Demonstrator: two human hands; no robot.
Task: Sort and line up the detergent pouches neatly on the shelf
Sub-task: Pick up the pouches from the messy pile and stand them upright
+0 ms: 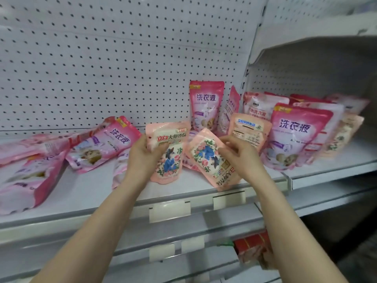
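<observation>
Both hands, left hand (142, 152) and right hand (237, 154), grip peach pouches (169, 158) on shelf (81, 193).

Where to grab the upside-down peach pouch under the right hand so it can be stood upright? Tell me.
Grip the upside-down peach pouch by its raised upper edge, from above and the right, where the right hand already meets it. Its printed top points down toward the shelf lip, so it needs turning over, judging from here.

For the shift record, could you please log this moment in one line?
left hand: holds upright peach pouch | right hand: holds upside-down peach pouch | shelf: unsorted
</observation>
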